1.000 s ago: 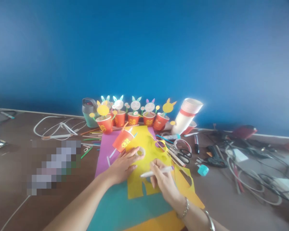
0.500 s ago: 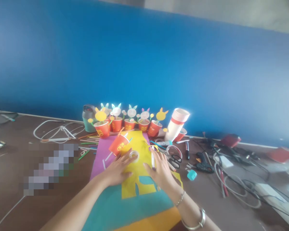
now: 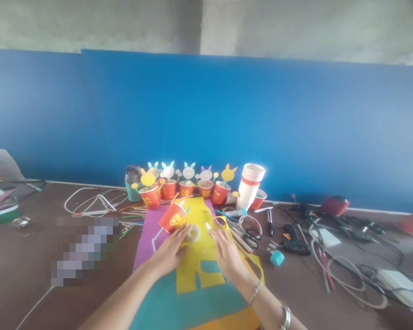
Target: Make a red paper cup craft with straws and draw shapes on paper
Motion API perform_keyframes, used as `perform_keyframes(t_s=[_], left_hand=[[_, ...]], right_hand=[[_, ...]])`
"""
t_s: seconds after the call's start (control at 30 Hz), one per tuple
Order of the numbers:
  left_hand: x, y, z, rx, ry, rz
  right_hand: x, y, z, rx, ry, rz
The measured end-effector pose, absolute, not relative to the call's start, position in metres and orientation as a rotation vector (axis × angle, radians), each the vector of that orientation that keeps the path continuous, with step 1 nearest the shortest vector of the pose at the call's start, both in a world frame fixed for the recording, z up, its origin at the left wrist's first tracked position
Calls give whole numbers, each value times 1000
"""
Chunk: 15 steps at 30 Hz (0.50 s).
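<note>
My left hand [image 3: 170,252] lies over the yellow paper [image 3: 187,270] with its fingers stretched out, and its fingertips reach the left edge of a roll of clear tape [image 3: 193,233]. Just beyond that hand, a red paper cup [image 3: 173,217] lies tilted on purple paper [image 3: 147,236], with thin strips poking from its mouth. My right hand [image 3: 227,252] has its fingers closed round a slim white pen [image 3: 208,226]; only its pale tip shows clearly, pointing up and left. The yellow sheet has cut-out gaps through which teal paper [image 3: 179,302] shows.
Several red cups with paper bunny heads [image 3: 205,174] stand along the blue partition [image 3: 206,110]. Right of them is a stack of white cups [image 3: 249,185]. Scissors [image 3: 252,238], a black marker [image 3: 270,222], a glue gun [image 3: 294,240] and tangled cables lie to the right.
My right hand has closed its spread fingers and taken hold of the white pen, which lay under it. The left hand stays by the tape. The view has tilted up.
</note>
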<state>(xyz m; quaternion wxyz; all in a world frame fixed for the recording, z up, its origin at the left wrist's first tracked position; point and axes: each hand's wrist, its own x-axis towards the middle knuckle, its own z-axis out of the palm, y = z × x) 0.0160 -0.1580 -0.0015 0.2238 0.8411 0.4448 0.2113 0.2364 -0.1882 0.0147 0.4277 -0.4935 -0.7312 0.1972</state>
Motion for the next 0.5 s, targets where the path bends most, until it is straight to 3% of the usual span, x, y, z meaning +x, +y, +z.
perform_keyframes(t_s=[0.23, 0.5], left_hand=[[15, -155, -4, 2329, 1220, 430], [15, -157, 4, 2284, 1219, 348]], right_hand=[[225, -199, 27, -926, -1375, 1388], [219, -206, 34, -998, -1609, 1466]])
